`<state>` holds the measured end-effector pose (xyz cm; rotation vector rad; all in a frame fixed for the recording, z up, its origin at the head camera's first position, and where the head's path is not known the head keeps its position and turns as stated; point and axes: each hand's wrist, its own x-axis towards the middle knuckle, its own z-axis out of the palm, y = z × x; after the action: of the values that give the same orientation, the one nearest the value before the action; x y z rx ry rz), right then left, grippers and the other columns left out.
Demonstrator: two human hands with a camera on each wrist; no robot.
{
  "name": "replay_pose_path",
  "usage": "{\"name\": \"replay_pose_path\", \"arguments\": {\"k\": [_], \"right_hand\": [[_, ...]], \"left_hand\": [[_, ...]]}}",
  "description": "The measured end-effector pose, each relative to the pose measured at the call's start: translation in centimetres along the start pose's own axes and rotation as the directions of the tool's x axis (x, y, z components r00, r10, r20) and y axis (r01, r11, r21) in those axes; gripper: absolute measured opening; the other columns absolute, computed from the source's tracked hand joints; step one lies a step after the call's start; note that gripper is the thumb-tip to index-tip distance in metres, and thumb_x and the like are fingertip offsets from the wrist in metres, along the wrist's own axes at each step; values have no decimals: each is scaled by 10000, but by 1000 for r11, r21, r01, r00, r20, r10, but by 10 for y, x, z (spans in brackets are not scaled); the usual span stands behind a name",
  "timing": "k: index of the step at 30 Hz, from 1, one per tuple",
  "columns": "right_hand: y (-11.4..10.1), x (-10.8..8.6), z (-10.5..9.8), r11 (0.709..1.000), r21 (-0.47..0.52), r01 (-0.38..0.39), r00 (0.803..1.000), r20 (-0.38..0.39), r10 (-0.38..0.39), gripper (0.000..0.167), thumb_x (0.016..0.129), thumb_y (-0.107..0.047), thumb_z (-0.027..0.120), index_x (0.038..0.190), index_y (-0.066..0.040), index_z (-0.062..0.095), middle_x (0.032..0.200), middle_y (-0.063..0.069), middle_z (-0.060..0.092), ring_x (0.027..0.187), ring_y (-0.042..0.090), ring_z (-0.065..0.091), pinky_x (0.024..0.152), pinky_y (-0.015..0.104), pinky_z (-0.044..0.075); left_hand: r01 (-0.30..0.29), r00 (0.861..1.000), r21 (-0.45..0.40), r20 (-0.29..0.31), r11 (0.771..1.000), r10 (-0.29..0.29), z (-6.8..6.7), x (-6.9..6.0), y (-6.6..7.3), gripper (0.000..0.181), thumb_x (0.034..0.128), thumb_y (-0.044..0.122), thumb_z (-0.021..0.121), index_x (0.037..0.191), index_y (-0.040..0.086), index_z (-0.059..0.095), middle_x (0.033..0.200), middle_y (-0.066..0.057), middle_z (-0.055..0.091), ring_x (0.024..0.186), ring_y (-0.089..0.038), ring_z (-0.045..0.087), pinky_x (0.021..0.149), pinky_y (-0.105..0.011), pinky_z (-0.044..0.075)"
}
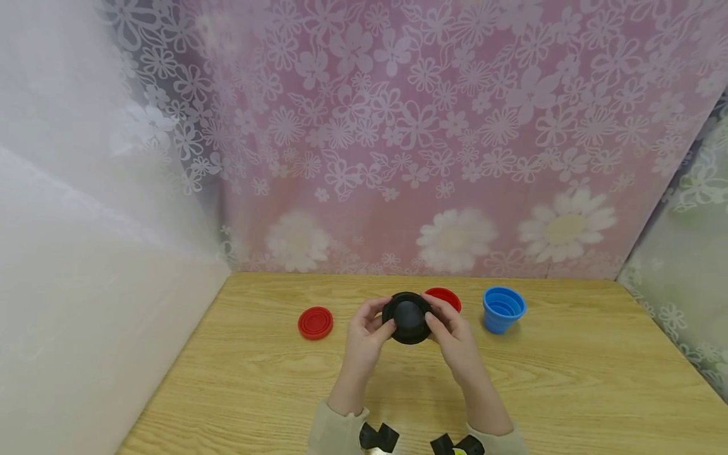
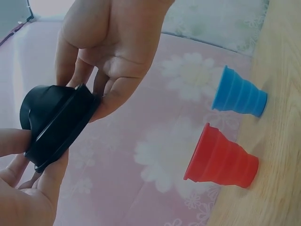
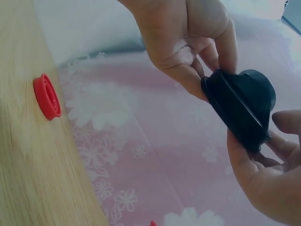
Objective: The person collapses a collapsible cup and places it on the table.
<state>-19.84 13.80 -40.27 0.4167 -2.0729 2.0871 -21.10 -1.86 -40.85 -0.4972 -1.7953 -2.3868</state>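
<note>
You are gripping a black cup [image 1: 408,321] with both hands, holding it up off the table [image 1: 273,385] just below and right of the middle of the head view. Your left hand [image 1: 366,333] is pinching its left edge and your right hand [image 1: 454,335] its right edge; only the cup's thickness is parting thumb from fingers on each side. The cup is showing a smooth, faintly shiny surface, with a wide ridged rim and a narrower rounded part. Left of your hands, a red disc [image 1: 315,323] with concentric rings is lying flat. A red cup [image 1: 443,296] is standing partly hidden behind your right hand, its stepped wall tapering in the left wrist view. Farther right, a blue cup [image 1: 503,309] is standing, ringed inside. Wood grain is running across the table, and pink cloth [image 1: 364,151] with white flowers is hanging behind.
</note>
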Motion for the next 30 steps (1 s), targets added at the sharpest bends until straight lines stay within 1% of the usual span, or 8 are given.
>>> {"name": "replay_pose_path", "arguments": {"k": [5,10,14,16,19,24,27,30], "right_hand": [[1,0,-3,999,53,-7,998,67,3,396,903,-49,481,1286,0,392,1180,234,459,957,141,567,780,340,479],[1,-1,-3,998,67,-5,997,73,0,411,902,-60,490,1288,15,373,1121,221,480,930,154,578,772,307,483],[0,-2,-2,996,92,-8,999,41,4,419,900,-69,499,1289,19,370,1069,184,488,912,163,585,758,301,488],[0,-2,-2,994,108,-11,1000,20,9,419,899,-75,503,1289,9,375,1055,168,489,905,167,588,754,299,491],[0,-2,-3,992,129,-13,1000,1,13,417,902,-83,502,1288,6,375,1050,143,496,909,167,587,757,295,491],[1,-2,-2,989,147,-7,999,-30,12,405,900,-67,502,1273,31,381,1027,94,525,900,157,589,753,291,493],[0,-2,1,990,143,-12,998,-62,21,401,889,-57,516,1262,33,399,1018,77,539,888,150,594,745,287,496],[-2,-1,4,991,134,-17,995,-96,30,398,873,-39,537,1248,28,422,1029,114,536,879,150,596,735,284,499]], "left_hand": [[-22,999,-69,-31,997,20,-1,1,0,313,797,-112,555,1102,-112,486,1000,-168,535,865,-206,599,684,-292,513],[-29,999,-122,-46,992,24,0,1,-1,310,802,-119,543,1102,-133,463,994,-147,542,850,-185,607,675,-293,514],[-3,998,-155,-65,988,-7,2,1,-2,332,815,-80,559,1125,-139,456,1003,-123,552,851,-163,604,685,-276,511],[18,998,-174,-59,985,-29,3,1,-3,352,820,-59,568,1145,-136,457,1028,-127,550,869,-163,600,693,-273,509],[47,999,-196,-14,979,-50,4,1,-4,396,827,-57,560,1199,-117,439,1113,-152,516,919,-197,591,706,-292,506],[61,997,-219,66,974,-48,5,0,-3,458,837,-66,537,1266,-93,379,1227,-194,429,1003,-272,550,726,-339,496],[60,997,-215,61,975,-48,5,0,-3,464,838,-58,541,1272,-86,378,1231,-197,425,1016,-274,542,728,-339,496],[56,998,-193,37,980,-49,5,1,-4,453,837,-54,547,1265,-72,400,1206,-191,443,1002,-261,552,717,-326,502]]}}
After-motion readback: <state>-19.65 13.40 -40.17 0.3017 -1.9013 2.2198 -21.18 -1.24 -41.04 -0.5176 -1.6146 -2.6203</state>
